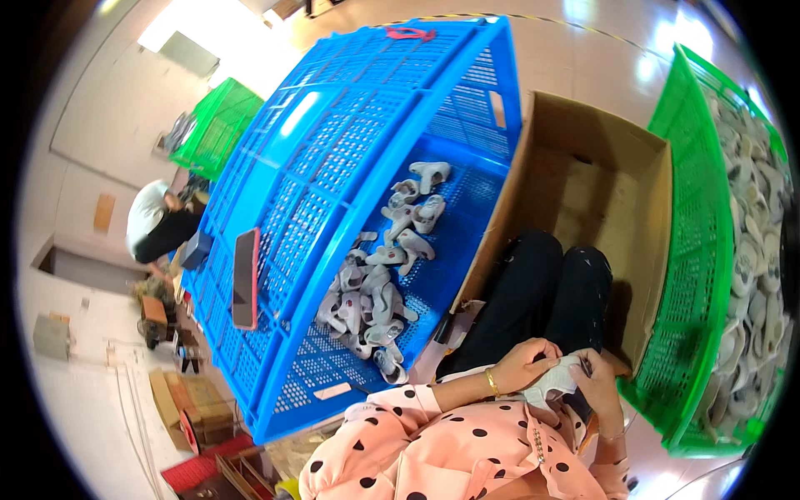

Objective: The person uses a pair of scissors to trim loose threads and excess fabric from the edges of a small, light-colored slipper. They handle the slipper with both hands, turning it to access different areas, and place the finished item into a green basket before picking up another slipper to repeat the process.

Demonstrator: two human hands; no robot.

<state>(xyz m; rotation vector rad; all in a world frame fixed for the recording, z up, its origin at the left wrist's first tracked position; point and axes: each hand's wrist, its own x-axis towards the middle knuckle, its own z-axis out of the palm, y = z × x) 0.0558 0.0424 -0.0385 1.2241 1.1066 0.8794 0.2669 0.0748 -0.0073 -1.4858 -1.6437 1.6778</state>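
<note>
Low over my lap, my left hand [527,363] and my right hand [595,382] hold a small pale grey shoe-like piece [552,385] between them. The left fingers are bent in a pinch at its left upper edge. The right fingers close on its right side, where a small dark spot shows that I cannot make out. Part of the piece is hidden by the fingers. To the left, a big blue plastic crate [492,212] lies on its side, its open side facing me. Several similar grey pieces [379,287] lie loosely heaped inside it.
An open cardboard box [617,117] stands before my knees. Right of it, a green crate [687,275] is heaped with grey pieces. A phone [245,279] in a red case lies on the blue crate. Far left, a person [152,221] bends near another green crate [218,125].
</note>
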